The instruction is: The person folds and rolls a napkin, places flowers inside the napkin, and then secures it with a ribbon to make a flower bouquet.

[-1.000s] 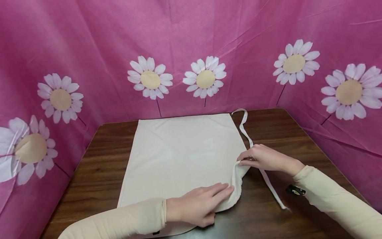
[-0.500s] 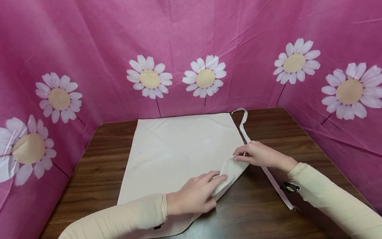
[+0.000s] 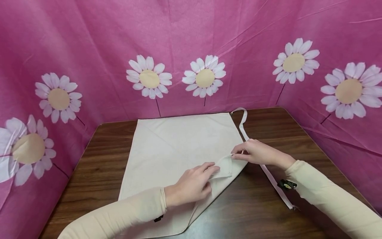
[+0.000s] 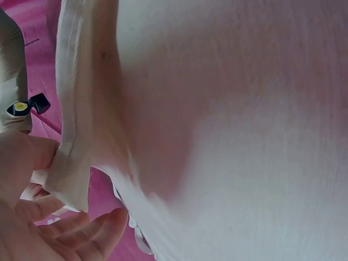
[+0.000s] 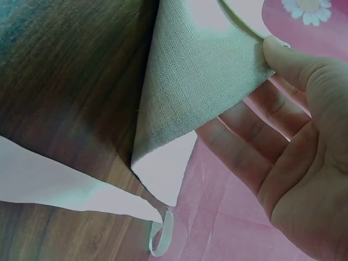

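Note:
A cream cloth apron (image 3: 173, 142) lies spread on the wooden table, its lower right part turned over onto itself as a flap (image 3: 224, 166). My left hand (image 3: 191, 186) pinches the flap's edge from the near side. In the left wrist view, thumb and fingers close on its stitched hem (image 4: 68, 163). Farther right, my right hand (image 3: 259, 153) pinches the flap's other end between thumb and fingers. The right wrist view shows the folded fabric (image 5: 201, 70) hanging from that pinch. A white tie (image 3: 276, 186) runs along the apron's right side, passing under the right hand.
The dark brown table (image 3: 238, 205) shows along both sides of the apron. A pink curtain (image 3: 179, 26) with daisies encloses the back and sides. A small black device (image 3: 287, 184) sits by the right sleeve.
Both hands have moved up and left, carrying the apron's lower right edge inward. Its bunched curve has become a flatter flap with a straight diagonal fold.

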The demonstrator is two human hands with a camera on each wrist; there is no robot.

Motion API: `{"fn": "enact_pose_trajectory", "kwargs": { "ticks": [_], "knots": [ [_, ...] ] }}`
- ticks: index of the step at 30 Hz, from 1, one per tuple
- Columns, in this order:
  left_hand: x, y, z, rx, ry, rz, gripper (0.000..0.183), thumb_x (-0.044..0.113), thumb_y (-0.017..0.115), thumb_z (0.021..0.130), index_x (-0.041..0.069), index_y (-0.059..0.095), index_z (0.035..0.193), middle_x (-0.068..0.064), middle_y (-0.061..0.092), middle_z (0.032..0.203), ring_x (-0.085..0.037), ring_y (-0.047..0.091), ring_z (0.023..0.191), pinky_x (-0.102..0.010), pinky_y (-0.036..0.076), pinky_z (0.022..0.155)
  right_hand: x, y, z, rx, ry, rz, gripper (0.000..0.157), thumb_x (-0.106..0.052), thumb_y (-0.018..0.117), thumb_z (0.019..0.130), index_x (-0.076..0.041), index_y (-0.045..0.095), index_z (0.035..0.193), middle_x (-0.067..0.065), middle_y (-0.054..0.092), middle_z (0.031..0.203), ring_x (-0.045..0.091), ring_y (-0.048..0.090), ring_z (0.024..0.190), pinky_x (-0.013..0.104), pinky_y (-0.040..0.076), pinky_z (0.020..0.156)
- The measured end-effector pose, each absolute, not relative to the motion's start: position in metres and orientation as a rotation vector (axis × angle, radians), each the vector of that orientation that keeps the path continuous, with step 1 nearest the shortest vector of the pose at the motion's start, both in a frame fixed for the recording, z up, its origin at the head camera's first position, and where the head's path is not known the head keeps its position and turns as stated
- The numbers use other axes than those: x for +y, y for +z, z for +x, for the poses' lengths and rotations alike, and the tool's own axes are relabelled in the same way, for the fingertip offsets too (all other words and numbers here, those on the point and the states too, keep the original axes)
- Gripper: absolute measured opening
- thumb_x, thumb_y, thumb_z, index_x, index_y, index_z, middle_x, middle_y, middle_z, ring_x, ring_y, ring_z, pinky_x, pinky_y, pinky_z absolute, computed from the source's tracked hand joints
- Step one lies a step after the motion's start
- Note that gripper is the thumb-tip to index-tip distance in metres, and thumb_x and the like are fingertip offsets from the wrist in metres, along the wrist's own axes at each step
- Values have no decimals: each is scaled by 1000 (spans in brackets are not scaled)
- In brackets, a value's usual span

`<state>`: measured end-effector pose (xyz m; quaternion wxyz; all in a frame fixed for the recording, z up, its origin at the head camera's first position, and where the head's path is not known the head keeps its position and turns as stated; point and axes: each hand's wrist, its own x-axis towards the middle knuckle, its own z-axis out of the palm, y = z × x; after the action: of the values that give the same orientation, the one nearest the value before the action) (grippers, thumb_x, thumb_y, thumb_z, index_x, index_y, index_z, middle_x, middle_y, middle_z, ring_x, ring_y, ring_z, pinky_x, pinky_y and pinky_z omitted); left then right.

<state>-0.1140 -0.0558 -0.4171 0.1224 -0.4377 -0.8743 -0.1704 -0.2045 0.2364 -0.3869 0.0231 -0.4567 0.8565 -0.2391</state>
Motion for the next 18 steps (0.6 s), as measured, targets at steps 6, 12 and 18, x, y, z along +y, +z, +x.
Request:
{"fn": "enact_pose_trajectory", "kwargs": {
  "ticks": [6,12,18],
  "knots": [
    [-58,-410,-122,-2544,-497,-1251,51,5,71,84,8,61,134,-10,63,129,-23,69,104,-37,59,75,233,-382,-207,2654,-731,-1429,7,-22,69,99,-23,75,97,-17,70,84,-3,53,66,24,48,62],
    [-58,-404,-129,-2581,-490,-1204,57,5,75,82,6,58,137,-11,64,129,-25,68,107,-38,59,78,230,-379,-209,2648,-753,-1433,7,-22,69,99,-21,75,96,-14,70,84,-3,53,67,29,50,63],
    [-53,-397,-133,-2523,-508,-1183,54,9,78,83,7,59,134,-7,64,125,-22,67,103,-37,58,73,228,-377,-215,2637,-787,-1399,8,-22,68,99,-20,76,98,-13,70,84,0,51,65,29,49,62]
  ]
}}
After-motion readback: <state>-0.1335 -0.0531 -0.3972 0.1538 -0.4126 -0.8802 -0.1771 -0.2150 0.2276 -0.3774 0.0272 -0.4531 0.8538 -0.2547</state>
